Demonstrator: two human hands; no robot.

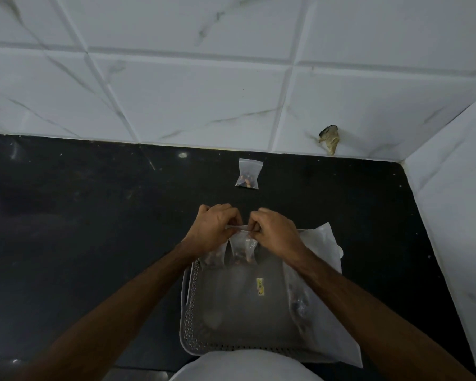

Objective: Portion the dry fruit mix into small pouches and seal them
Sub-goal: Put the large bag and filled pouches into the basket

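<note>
Bench (80, 215): a dark, speckled surface is seen, bounded at the back and on the right by white marble-look tiles
Tray (186, 312): a grey tray with a perforated rim is set on the bench near the front edge, below the hands
Left hand (213, 226): the fingers are curled and the left end of a small pouch's top strip is pinched between thumb and fingers
Second pouch (212, 257): a small clear pouch with dark pieces at its bottom is seen just under the left hand, at the tray's far edge; whether it is held cannot be told
Small pouch (242, 247): a clear pouch is held up between both hands above the far edge of the tray, with dry fruit pieces gathered at its bottom
Sealed pouch (248, 174): a small clear pouch with a few dark and orange pieces inside is laid flat on the bench, well beyond the hands and near the back wall
Right hand (272, 231): the fingers are curled and the right end of the same top strip is pinched
Large bag (322, 270): a big translucent plastic bag is draped over the right side of the tray, with dark dry fruit visible through it
Wall mark (329, 137): a yellowish torn patch is seen low on the back tiles, to the right
</note>
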